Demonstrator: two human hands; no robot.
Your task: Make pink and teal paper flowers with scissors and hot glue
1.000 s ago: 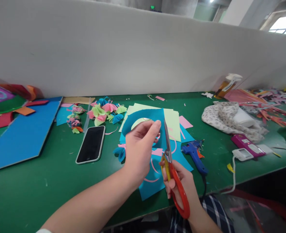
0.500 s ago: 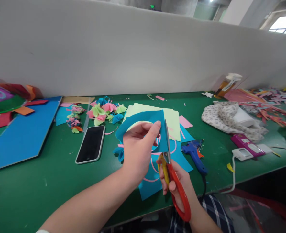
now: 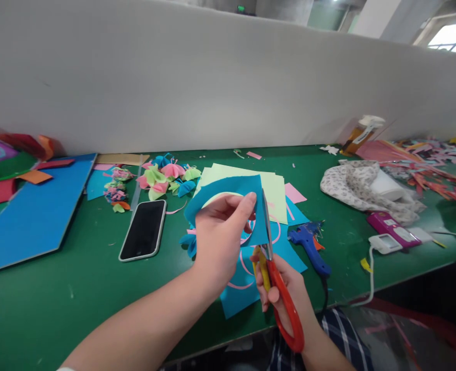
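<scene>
Head view. Your left hand [image 3: 222,226] holds a blue sheet [image 3: 235,185] above the middle of the bench [image 3: 38,309], its fingers clamped on the sheet with the thumb pressed over the front. The sheet has a curved inner edge, part of which your hand hides. Your right hand [image 3: 292,281] grips the scissors [image 3: 282,288], its fingers closed about the red and yellow handles. The blades point up and away from you along the right edge of the sheet; whether they have paper between them cannot be told.

Behind and below the sheet lie pale green papers [image 3: 276,196] and, nearer you, blue paper [image 3: 231,304] bearing curved pink strips [image 3: 240,286]. Left of these sit a cluster of paper flowers [image 3: 154,178] and, just nearer you, a phone [image 3: 143,232], screen up. A blue board [image 3: 46,216] occupies the far left. Right of your right hand lies a blue glue gun [image 3: 313,252], then a patterned cloth [image 3: 347,183] and a purple device [image 3: 392,229]. A bottle [image 3: 361,136] leans near the pale partition [image 3: 174,77] at the back.
</scene>
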